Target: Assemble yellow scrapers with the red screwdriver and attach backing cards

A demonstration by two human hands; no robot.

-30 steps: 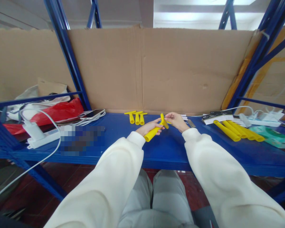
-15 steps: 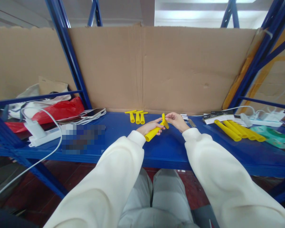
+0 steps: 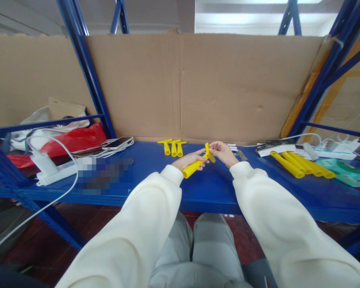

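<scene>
Tool (image 3: 192,169), yellow, lies in your left hand (image 3: 189,161), fingers wrapped around its handle. Your right hand (image 3: 223,153) has bent fingertips at its head; grip unclear. Three yellow tools (image 3: 174,149) rest beyond your left fingers.

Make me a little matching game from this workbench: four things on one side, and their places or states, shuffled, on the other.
Things:
1. Left hand
2. Yellow tubes
3. Small yellow T-shaped pieces
4. Cardboard panel

Places or states:
A. Lined up in a row of three
B. Brown, upright behind the blue surface
C. Wrapped around a yellow handle
D. Beside the green packet

Pairs: 1-C, 2-D, 3-A, 4-B
</scene>
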